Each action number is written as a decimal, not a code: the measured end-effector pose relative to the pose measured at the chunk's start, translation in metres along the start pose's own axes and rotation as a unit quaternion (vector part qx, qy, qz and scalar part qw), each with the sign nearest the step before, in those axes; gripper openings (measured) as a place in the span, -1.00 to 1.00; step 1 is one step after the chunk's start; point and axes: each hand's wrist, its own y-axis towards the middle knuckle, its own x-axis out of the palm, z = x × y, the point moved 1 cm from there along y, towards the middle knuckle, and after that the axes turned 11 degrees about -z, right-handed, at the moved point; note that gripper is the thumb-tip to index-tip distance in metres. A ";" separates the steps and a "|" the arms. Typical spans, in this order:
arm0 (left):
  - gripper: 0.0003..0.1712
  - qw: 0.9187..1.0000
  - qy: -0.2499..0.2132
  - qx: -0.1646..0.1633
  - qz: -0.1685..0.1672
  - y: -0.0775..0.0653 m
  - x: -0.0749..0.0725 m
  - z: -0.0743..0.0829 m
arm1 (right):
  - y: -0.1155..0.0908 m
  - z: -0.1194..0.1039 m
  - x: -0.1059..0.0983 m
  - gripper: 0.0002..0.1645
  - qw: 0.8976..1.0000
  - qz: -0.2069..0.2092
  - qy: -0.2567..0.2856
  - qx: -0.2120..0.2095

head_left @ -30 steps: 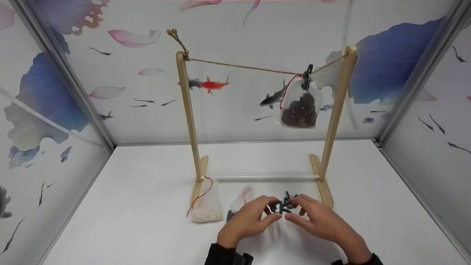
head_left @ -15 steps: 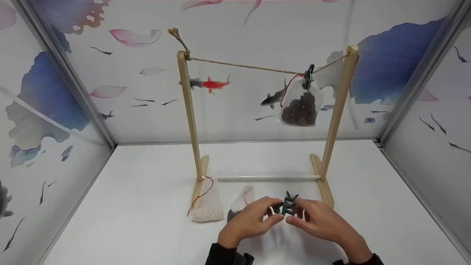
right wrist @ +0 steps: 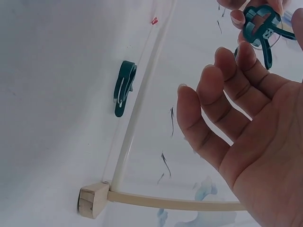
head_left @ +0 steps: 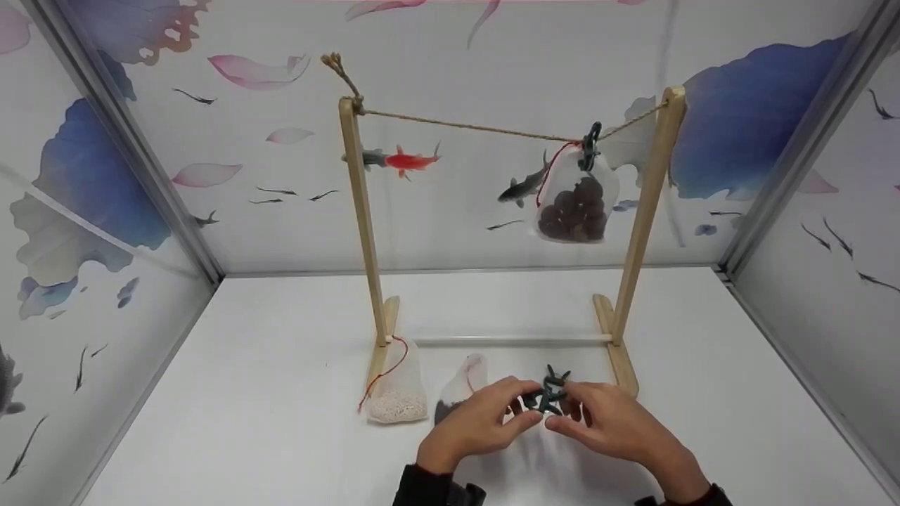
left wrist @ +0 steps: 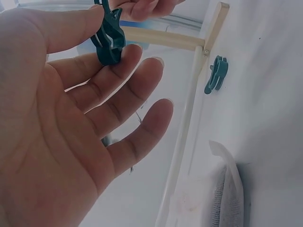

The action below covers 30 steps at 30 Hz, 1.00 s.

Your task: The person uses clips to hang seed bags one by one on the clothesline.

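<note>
A dark green plastic spring clip (right wrist: 259, 29) is up between both hands. My left hand (left wrist: 71, 109) pinches it between thumb and fingertips, the other fingers spread. My right hand (right wrist: 255, 127) has thumb and index finger at the clip's two handles, its remaining fingers gently bent. In the head view, the left hand (head_left: 481, 414) and right hand (head_left: 608, 418) face each other above the table. A second green clip (left wrist: 218, 74) lies on the table just beyond them; it overlaps the held one in the head view.
Behind stands a wooden frame (head_left: 362, 232) with a twine line (head_left: 471, 128). A mesh bag of dark round things (head_left: 573, 211) hangs there from a clip (head_left: 589, 147). A bag of pale grains (head_left: 396, 404) and a partly hidden dark-filled bag (head_left: 460, 386) stand on the table (head_left: 267, 393).
The right hand has shifted slightly down and right, showing more of the clips between the hands. The left hand has barely moved, and the hanging bag stays in place.
</note>
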 end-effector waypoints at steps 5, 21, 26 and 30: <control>-0.54 1.000 -0.003 -0.005 -0.009 0.000 0.001 0.000 | 0.001 0.002 0.002 -0.71 1.000 -0.010 -0.003 0.007; -0.51 1.000 -0.017 0.009 -0.013 -0.001 0.001 0.001 | 0.001 0.001 0.003 -0.73 1.000 -0.006 0.026 -0.008; -0.52 1.000 -0.030 0.000 -0.004 0.000 0.000 0.000 | 0.002 0.002 0.006 -0.74 0.999 0.038 0.025 -0.016; -0.51 0.999 -0.036 0.010 0.005 0.001 0.001 0.000 | 0.002 -0.001 0.004 -0.78 0.998 0.056 0.015 -0.037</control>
